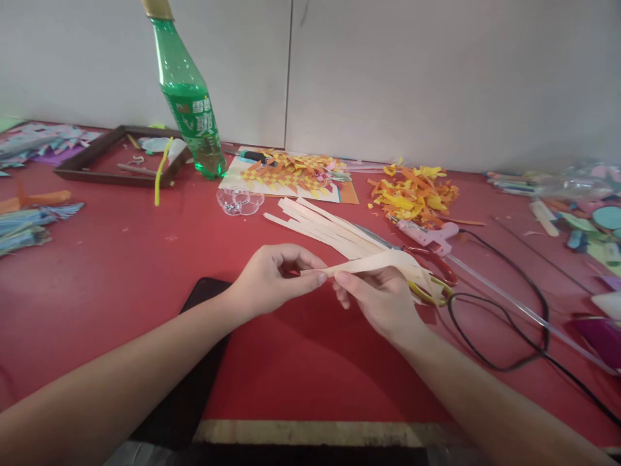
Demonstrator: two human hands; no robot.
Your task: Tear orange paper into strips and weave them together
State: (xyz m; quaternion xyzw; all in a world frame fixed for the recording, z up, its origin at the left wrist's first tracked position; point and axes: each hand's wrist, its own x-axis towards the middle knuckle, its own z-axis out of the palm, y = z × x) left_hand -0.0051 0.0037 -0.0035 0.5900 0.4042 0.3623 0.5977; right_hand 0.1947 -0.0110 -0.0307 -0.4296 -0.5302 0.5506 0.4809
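A cream paper strip [371, 261] is stretched between my two hands above the red table. My left hand [276, 275] pinches its left end between thumb and fingers. Close beside it, my right hand [381, 294] grips the same strip, which curves over that hand and hangs down on the right. Behind the hands lies a fanned bunch of cream paper strips [320, 226]. Scissors with red handles [439, 262] rest just past my right hand, and a yellow handle [427, 292] is partly hidden by the strip.
A green soda bottle [189, 103] stands at the back left beside a brown frame [87, 175]. Yellow and orange paper scraps [412, 194] are heaped behind a pink glue gun [427, 234], whose black cord [538, 298] loops right. A black phone-like slab [189, 375] lies under my left forearm.
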